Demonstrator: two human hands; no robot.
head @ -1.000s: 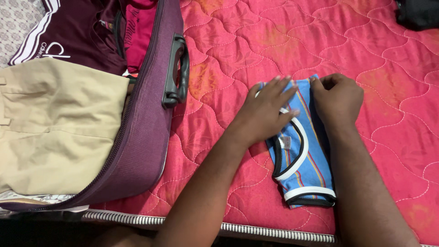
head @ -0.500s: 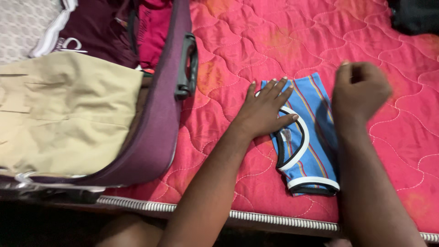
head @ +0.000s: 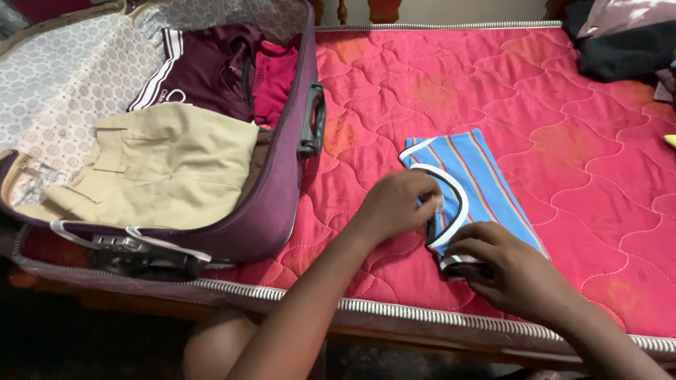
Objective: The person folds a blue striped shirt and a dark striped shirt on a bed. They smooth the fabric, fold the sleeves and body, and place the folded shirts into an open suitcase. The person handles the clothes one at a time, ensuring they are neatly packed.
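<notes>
We see the mattress (head: 584, 176) first, a wide pink-red quilted surface with a striped white edge along its near side. On its left part lies the open suitcase (head: 271, 211), dark purple, with a black handle (head: 312, 121) on the wall that faces the garment.

Inside the suitcase the folded beige trousers (head: 165, 169) lie on top, filling most of the near half. Behind them sit a maroon shirt (head: 201, 70) with white stripes and, just beside it against the wall, a pink cloth (head: 273, 81). The patterned grey lining (head: 56, 84) shows at the far left.

The folded garment (head: 479, 179) lies flat on the mattress, just right of the suitcase. It is blue with thin red and yellow stripes, and its openings are edged in white and black.

Our left hand (head: 398, 204) rests palm down on the garment's left edge, fingers curled. Our right hand (head: 510, 267) pinches the near end of the garment, fingers closed on the trim.

A dark bundle (head: 623, 46) sits at the far right corner.
</notes>
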